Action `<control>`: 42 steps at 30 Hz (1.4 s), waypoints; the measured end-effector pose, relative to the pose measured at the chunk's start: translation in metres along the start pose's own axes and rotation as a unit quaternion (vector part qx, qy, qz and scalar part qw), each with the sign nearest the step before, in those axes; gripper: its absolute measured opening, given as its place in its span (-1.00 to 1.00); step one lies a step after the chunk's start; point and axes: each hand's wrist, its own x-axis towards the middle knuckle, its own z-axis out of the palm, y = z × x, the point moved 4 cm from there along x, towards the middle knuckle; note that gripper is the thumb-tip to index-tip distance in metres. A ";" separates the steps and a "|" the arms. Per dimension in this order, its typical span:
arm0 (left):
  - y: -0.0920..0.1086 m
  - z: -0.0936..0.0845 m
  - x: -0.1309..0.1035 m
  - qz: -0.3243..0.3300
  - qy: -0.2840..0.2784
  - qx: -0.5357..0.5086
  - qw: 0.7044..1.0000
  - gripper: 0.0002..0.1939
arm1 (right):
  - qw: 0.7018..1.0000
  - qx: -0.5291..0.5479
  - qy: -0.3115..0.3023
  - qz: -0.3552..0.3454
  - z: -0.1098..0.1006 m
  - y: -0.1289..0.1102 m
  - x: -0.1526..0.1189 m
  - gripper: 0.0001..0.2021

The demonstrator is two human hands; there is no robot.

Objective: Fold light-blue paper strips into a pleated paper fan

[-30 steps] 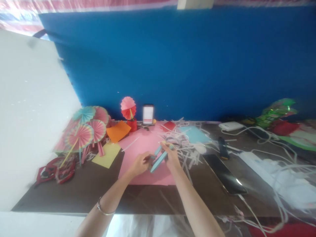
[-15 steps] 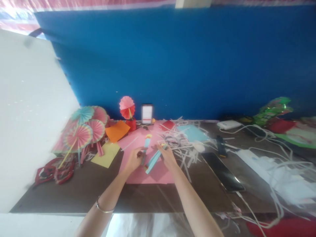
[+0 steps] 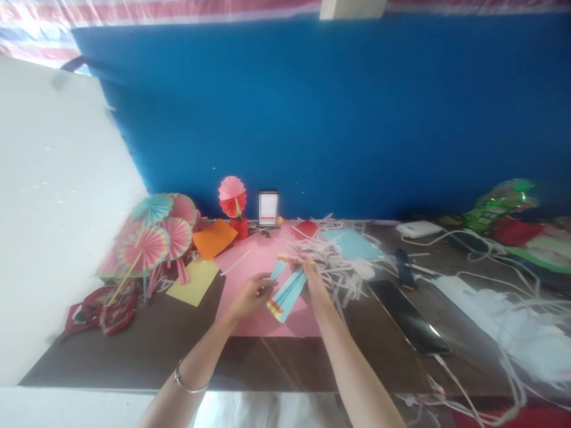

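Note:
A pleated light-blue paper (image 3: 289,295) with yellow and red edges is partly fanned out above the pink sheet (image 3: 243,255). My right hand (image 3: 312,274) pinches its upper part, fingers together. My left hand (image 3: 255,295), with a bracelet on its wrist, has its fingers closed at the left side of a second pleated section (image 3: 279,267) of blue paper. Whether the two sections are one piece I cannot tell. Part of the paper is hidden by the fingers.
Paper fans (image 3: 143,246) stand at the left by a yellow sheet (image 3: 196,280) and an orange sheet (image 3: 215,239). White paper strips (image 3: 332,267) lie right of the pink sheet. Farther right are a black phone (image 3: 408,317) and white cables (image 3: 508,321).
The blue pleated paper has spread wider between my hands. My right hand has shifted slightly right, and my left hand slightly right and down. The whole view has shifted a little.

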 end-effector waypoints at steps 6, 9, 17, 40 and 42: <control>0.008 -0.001 -0.002 -0.018 -0.022 -0.077 0.997 -0.74 | 0.999 -0.017 -0.020 0.040 0.003 -0.002 -0.007 -0.66; 0.014 -0.002 -0.003 -0.025 -0.025 -0.077 0.996 -0.74 | 0.999 -0.034 -0.022 0.034 0.005 -0.001 -0.008 -0.66; 0.026 0.003 -0.007 -0.056 -0.032 -0.054 0.996 -0.72 | 0.996 -0.088 0.026 -0.017 0.004 0.000 -0.006 -0.64; 0.019 -0.008 -0.003 0.007 0.164 0.024 0.986 -0.84 | 0.944 -0.323 0.035 -0.048 0.008 0.007 -0.010 -0.58; 0.020 -0.007 -0.003 0.021 0.147 0.041 0.988 -0.84 | 0.954 -0.300 0.004 -0.023 0.013 0.010 -0.011 -0.64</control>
